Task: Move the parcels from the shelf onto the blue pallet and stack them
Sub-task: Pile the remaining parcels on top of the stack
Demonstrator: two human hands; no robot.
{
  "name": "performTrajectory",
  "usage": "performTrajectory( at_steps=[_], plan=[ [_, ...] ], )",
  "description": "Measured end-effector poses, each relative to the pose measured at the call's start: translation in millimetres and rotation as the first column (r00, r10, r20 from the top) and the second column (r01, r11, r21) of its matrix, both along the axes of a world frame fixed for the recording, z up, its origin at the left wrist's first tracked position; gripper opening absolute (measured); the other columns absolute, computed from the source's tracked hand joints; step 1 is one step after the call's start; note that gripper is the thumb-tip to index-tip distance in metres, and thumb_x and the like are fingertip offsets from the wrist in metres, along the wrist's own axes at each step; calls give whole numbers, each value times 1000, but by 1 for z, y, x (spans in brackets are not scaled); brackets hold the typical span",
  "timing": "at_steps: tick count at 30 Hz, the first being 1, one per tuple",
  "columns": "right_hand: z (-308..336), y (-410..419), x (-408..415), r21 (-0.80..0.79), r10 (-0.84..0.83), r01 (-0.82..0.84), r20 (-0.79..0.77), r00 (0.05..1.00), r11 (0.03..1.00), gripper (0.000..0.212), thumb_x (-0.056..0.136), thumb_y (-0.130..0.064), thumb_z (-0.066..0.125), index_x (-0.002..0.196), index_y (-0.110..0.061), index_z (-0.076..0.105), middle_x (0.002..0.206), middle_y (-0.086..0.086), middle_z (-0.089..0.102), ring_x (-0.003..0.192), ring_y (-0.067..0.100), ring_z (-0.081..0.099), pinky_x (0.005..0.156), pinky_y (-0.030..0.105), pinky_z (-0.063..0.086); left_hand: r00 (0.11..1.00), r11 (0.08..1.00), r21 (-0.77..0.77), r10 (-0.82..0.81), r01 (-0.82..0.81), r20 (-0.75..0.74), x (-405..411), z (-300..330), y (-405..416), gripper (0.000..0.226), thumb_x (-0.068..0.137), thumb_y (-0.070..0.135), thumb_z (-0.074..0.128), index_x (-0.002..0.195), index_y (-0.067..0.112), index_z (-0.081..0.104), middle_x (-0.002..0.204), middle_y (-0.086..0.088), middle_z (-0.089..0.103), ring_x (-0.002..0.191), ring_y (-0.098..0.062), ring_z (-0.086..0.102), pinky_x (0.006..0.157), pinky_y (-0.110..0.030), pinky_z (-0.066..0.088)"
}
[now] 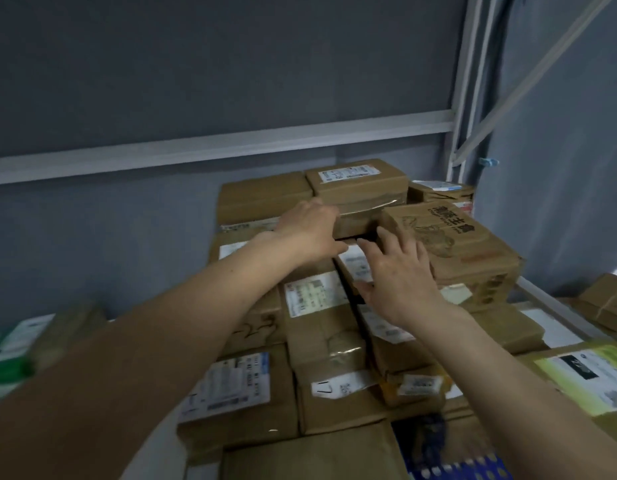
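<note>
left hand (309, 226) grips the near left corner of a taped brown parcel (360, 192) on top of the stack: fingers curled over its front left edge, thumb below toward the underside. the parcel's near end looks lifted slightly, a dark gap showing beneath it. right hand (400, 282) is spread flat, fingers straight, palm down; its fingertips reach the gap under the taped parcel and the near left corner of the printed carton (452, 244). cannot tell whether it is actually touching either one. it holds nothing.

taped brown parcel: white label on top, clear tape band across its front, lying on top of the stack toward the back, just beside the printed carton on its right and a plain brown box (262, 199) on its left.

printed carton: dark printed characters and a line drawing on its lid, tilted, sits on the right side of the stack.

below the hands, more labelled brown parcels (314, 306) are packed in rows, touching one another. a blue pallet (466, 467) edge shows at the bottom, under the stack.

behind: grey wall, a pale horizontal shelf rail (213, 147), upright and diagonal frame pieces at right. blurred green-and-white boxes (9, 355) at far left; frame is motion-blurred at the edges
</note>
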State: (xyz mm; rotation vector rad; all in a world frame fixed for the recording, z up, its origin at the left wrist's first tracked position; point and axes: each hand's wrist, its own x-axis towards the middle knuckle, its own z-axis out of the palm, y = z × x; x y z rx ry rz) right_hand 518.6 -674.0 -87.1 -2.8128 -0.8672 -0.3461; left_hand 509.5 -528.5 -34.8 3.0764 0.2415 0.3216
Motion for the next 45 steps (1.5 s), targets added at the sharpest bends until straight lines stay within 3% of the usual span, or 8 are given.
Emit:
performTrajectory(
  at_steps=[6,12,16,23,26,33,42,45],
  plan=[
    [15,62,-32,-2,129,-130,-28,991,992,63,96,-28,50,150,-30,18,156,6,15,145,33,4,117,51,12,992,992,-10,127,-127,24,-77,5,55,60,85,40,67,138,22,46,140,-5,43,129,-25,40,101,-38,40],
    [27,140,-85,-3,313,-313,1,950,950,57,92,-23,53,144,-24,30,150,9,25,140,34,15,114,47,22,953,950,-73,304,-303,4,-164,-8,132,59,83,37,69,136,24,48,141,-6,43,130,-27,41,104,-38,37],
    [23,205,-130,-30,450,-452,-54,892,892,64,94,-20,51,149,-25,20,155,8,17,143,33,8,115,43,15,912,904,-126,411,-408,-5,-224,-26,185,60,83,38,68,137,21,48,143,-7,44,133,-26,40,109,-38,35],
    [-8,305,-205,-81,586,-605,-176,791,792,67,97,-30,50,151,-23,12,155,7,14,143,30,9,115,40,16,846,836,-130,524,-533,-102,-304,-71,265,47,77,38,69,116,15,57,120,-9,57,114,-30,54,90,-37,44],
    [-22,344,-231,-94,635,-662,-209,743,743,68,96,-26,51,151,-23,12,156,7,12,142,31,8,114,39,16,820,804,-162,566,-572,-83,-334,-85,296,48,82,31,68,122,13,51,119,-9,57,111,-29,56,89,-37,48],
    [-57,441,-295,-87,708,-752,-281,648,654,61,90,-23,54,145,-23,25,146,7,28,132,31,23,106,42,29,746,715,-213,643,-665,-170,-409,-124,384,50,83,36,67,129,20,54,125,-5,57,118,-24,54,95,-36,49],
    [-108,550,-353,-137,645,-782,-490,587,608,76,94,-35,53,153,-21,7,159,9,4,145,32,1,117,46,15,638,570,-294,724,-767,-260,-490,-181,497,55,79,37,72,128,24,51,118,-3,55,111,-23,55,88,-39,54],
    [-123,578,-370,-130,629,-779,-516,581,613,77,94,-33,55,152,-20,7,158,12,1,145,33,-1,116,45,15,598,542,-259,758,-799,-259,-513,-200,532,66,73,41,77,130,26,48,129,-2,48,120,-26,46,95,-38,49]
  ],
)
